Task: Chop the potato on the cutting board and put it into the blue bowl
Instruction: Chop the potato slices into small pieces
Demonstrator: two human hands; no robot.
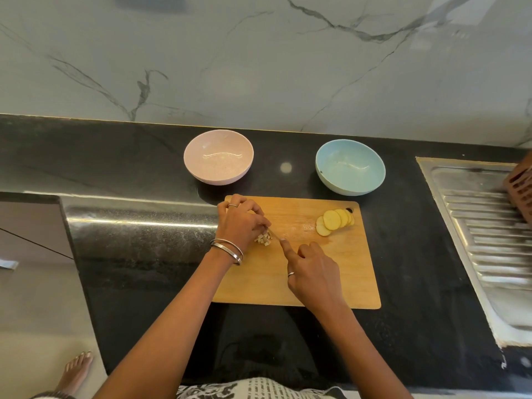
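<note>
A wooden cutting board lies on the black counter. At its far right corner lie several round potato slices, overlapping. My left hand curls over a small pile of diced potato near the board's left edge and holds it in place. My right hand grips a knife handle, index finger stretched along the spine; the thin blade reaches into the diced pile. The blue bowl stands behind the board's right end and looks to hold nothing.
A pink bowl stands behind the board's left end. A steel sink drainboard runs along the right, with a brown ribbed object at its far edge. A marble wall backs the counter. My bare foot shows at lower left.
</note>
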